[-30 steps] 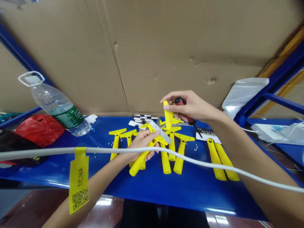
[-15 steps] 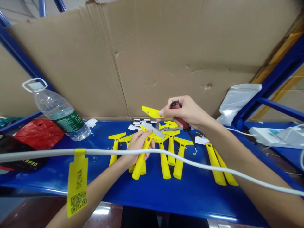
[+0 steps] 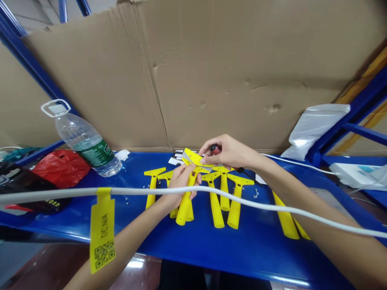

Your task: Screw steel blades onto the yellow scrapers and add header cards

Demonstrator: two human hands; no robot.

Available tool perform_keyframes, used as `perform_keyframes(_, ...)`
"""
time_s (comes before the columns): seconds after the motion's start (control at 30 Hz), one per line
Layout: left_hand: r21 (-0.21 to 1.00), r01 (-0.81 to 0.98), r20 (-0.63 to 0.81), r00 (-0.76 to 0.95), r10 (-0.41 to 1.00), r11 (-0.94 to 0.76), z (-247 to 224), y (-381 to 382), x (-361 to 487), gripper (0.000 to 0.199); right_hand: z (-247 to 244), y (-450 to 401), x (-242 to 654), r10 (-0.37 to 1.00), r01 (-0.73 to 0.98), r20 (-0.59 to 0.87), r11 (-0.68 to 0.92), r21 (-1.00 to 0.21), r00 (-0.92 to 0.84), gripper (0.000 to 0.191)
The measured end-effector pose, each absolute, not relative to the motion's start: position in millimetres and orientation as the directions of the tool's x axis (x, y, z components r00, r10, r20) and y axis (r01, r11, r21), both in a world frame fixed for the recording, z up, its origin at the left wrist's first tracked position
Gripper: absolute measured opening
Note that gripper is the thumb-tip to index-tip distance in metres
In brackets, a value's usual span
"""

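My left hand [image 3: 179, 180] is closed around a yellow scraper handle [image 3: 184, 207], its T-shaped head tilted up and away from me. A flat metal blade [image 3: 209, 169] lies across that head. Between the fingertips of my right hand [image 3: 232, 151] is a yellow cover plate [image 3: 193, 157] with a small hole, lying over the blade. The same hand keeps a screwdriver [image 3: 215, 149] with a red and black grip tucked in the palm, its shaft pointing down to the right. Several other yellow handles [image 3: 217, 207] lie around on the blue table.
Small screws and nuts [image 3: 255, 194] are scattered on the blue table [image 3: 169, 243]. A white cable [image 3: 133, 192] with a yellow tag [image 3: 102, 233] crosses in front of my arms. Left stand a water bottle [image 3: 90, 145] and a red bag [image 3: 62, 167]. Cardboard [image 3: 211, 72] walls the back.
My right hand has moved down and left, bringing the yellow cover plate from the air onto the blade and handle head. The view has shifted slightly, while my left hand keeps its hold.
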State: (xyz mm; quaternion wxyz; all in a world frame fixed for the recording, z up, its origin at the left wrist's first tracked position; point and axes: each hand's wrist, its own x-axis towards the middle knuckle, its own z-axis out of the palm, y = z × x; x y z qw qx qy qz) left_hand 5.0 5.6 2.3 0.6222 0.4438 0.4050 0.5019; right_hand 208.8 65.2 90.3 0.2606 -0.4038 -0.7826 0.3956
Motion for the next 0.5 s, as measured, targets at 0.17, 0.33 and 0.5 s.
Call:
perform_keyframes(0.17,0.955,-0.269,-0.07,0.211,0.975,0.127,-1.1,6.3,2.9,0.033,88.9,64.8,202.0,0.815,0.469,0.071,0.4,-0.788,-0.575,0.016)
perform_keyframes(0.33,0.957,-0.254,-0.068,0.277,0.959,0.141,-0.6,4.5,0.7,0.036,86.5,67.0,206.7,0.799,0.459,0.11,0.445,-0.769,-0.591,0.018)
perform_keyframes(0.5,0.95,-0.261,-0.082,0.329,0.941,0.174,0.8,3.6,-0.5,0.033,84.1,71.3,210.6,0.792,0.461,0.084,0.434,-0.774,-0.604,0.014)
